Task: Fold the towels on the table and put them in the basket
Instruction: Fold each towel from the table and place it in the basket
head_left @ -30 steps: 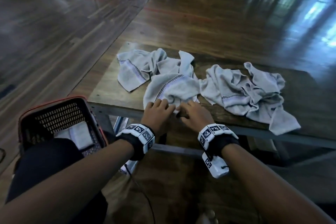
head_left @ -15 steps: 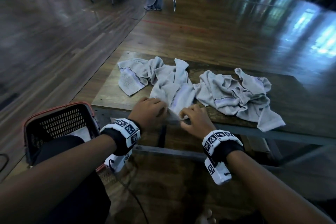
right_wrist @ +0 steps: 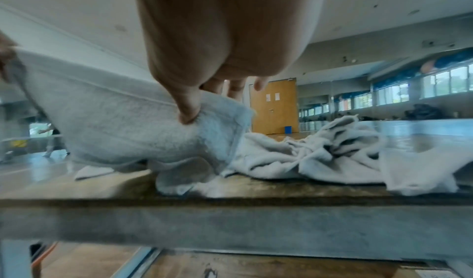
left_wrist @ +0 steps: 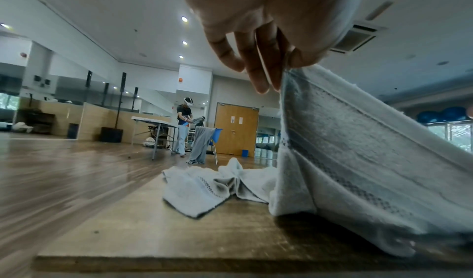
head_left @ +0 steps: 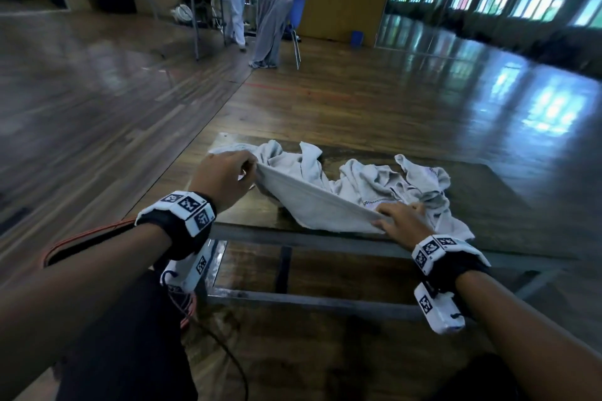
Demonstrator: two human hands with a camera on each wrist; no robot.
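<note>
Table point(head_left: 508, 192) crowded w/ towels: left hand point(head_left: 224, 179) & right hand point(head_left: 402, 221) each pinch the towel point(head_left: 312, 202); lifting may drag the pile point(head_left: 391, 179) off.

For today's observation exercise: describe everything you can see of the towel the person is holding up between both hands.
The held towel is pale grey terry cloth with a hemmed edge and a dark checked woven band near one end. Its top edge is stretched taut between the left hand, raised higher, and the right hand, low near the table's front edge. Both pinch corners. The rest sags onto the wooden tabletop, touching the crumpled towels behind.
</note>
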